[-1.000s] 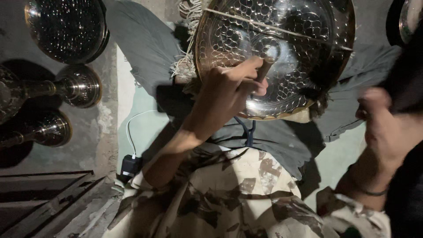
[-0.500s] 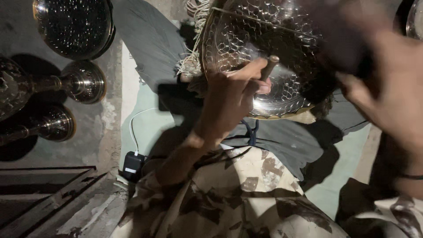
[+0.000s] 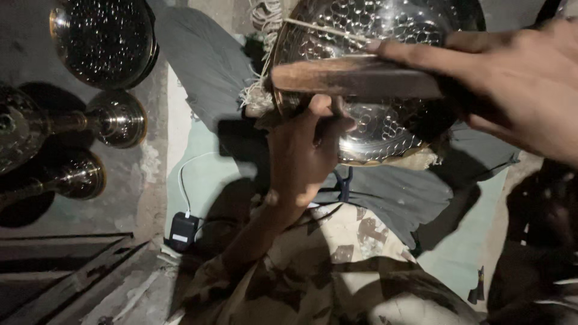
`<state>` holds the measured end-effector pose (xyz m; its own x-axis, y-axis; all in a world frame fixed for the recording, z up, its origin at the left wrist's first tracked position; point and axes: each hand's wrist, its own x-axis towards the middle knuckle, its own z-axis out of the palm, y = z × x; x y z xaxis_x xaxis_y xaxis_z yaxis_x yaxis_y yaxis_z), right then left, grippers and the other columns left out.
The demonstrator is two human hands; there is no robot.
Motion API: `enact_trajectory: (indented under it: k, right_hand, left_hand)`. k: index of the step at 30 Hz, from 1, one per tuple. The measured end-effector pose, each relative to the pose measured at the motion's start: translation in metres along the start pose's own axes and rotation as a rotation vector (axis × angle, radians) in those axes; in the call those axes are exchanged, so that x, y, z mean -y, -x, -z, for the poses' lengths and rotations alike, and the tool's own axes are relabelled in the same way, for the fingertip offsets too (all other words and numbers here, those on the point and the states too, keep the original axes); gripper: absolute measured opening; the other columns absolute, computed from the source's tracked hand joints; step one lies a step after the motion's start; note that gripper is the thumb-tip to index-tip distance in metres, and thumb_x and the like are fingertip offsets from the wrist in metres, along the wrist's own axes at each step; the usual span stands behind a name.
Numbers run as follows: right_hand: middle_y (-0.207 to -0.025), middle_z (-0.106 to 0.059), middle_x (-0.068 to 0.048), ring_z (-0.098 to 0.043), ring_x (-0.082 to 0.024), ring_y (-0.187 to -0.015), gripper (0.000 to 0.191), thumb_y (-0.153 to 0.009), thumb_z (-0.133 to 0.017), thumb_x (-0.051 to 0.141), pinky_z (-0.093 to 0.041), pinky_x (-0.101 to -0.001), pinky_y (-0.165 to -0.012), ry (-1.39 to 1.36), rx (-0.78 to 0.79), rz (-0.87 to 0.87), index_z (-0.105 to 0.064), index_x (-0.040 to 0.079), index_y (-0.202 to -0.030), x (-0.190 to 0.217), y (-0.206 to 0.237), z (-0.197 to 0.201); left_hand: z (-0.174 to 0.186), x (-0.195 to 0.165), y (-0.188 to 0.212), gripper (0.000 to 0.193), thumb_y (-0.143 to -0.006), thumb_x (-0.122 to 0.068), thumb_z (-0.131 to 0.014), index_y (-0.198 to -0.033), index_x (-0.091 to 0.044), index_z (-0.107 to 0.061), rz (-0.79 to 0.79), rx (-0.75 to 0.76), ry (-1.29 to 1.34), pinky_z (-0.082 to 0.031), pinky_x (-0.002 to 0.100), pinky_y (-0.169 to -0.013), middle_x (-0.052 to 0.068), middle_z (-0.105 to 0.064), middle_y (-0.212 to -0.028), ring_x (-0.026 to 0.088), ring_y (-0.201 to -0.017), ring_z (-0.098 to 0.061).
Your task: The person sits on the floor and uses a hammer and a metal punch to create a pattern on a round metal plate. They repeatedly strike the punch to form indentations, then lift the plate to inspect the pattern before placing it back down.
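Dim workshop floor (image 3: 150,198), grey concrete, with a pale green mat (image 3: 205,180) and grey cloth (image 3: 385,198) spread over it. Camouflage-print trousers (image 3: 337,271) fill the bottom of the view.

Biggest item: hammered metal bowl (image 3: 391,129), dimpled all over, resting on the cloth at top centre, hollow side facing up toward the camera. Second dark dimpled bowl (image 3: 105,39) top left, two brass lamp stands (image 3: 117,117) lying on the floor below it. Small black charger (image 3: 182,230) with white cable on the mat.

Left hand (image 3: 304,153) closed around a thin punch-like tool (image 3: 338,108), tip hidden against the bowl's near left wall.

Right hand (image 3: 512,90) closed on a wooden hammer handle (image 3: 355,77); head not visible. Handle's long axis runs almost level, right to left, above the bowl, its free end just over the left hand's tool. Tool lies straight below that end, so the right hand's handle is close to it.
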<state>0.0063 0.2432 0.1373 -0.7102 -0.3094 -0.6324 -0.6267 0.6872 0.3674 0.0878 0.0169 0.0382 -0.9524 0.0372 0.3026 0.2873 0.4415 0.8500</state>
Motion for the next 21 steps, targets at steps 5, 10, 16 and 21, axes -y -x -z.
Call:
enact_trajectory:
  k: [5,10,16,21]
  right_hand:
    - [-0.109,-0.073,-0.019,-0.074,-0.030,-0.083,0.097,-0.076,-0.079,0.002,-0.060,-0.0405,-0.073,-0.694,-0.557,0.053,-0.037,0.017,-0.162,0.003,0.010,-0.005]
    - [-0.131,-0.063,-0.026,-0.066,-0.037,-0.116,0.089,-0.074,-0.068,-0.019,-0.056,-0.0431,-0.095,-0.944,-0.717,0.163,-0.038,0.008,-0.154,-0.003,0.010,-0.019]
    - [-0.127,-0.066,-0.016,-0.072,-0.032,-0.102,0.100,-0.079,-0.075,-0.002,-0.060,-0.0411,-0.091,-0.523,-0.314,0.033,-0.030,0.029,-0.163,-0.001,0.013,-0.011]
    - [-0.114,-0.071,-0.011,-0.074,-0.024,-0.086,0.093,-0.091,-0.064,0.012,-0.061,-0.0339,-0.079,-0.332,0.022,-0.043,-0.010,0.035,-0.164,0.004,0.013,0.003]
  left_hand:
    - [-0.003,0.002,0.002,0.023,-0.103,-0.012,-0.068,-0.121,-0.005,-0.055,0.023,0.041,0.113,-0.062,0.031,-0.072,0.007,-0.077,-0.099,0.019,-0.090,-0.080]
    - [-0.006,0.007,0.002,0.014,-0.109,-0.012,-0.063,-0.118,-0.007,-0.053,0.039,0.071,0.098,-0.063,0.030,-0.074,0.004,-0.078,-0.097,0.017,-0.091,-0.081]
    - [-0.007,0.003,0.001,0.020,-0.104,-0.016,-0.068,-0.116,-0.006,-0.056,0.011,0.035,0.029,-0.061,0.031,-0.067,0.007,-0.077,-0.093,0.019,-0.084,-0.079]
    - [-0.007,0.002,-0.001,0.012,-0.106,-0.015,-0.064,-0.112,-0.005,-0.062,0.070,0.081,0.081,-0.062,0.030,-0.070,0.008,-0.079,-0.092,0.017,-0.089,-0.082]
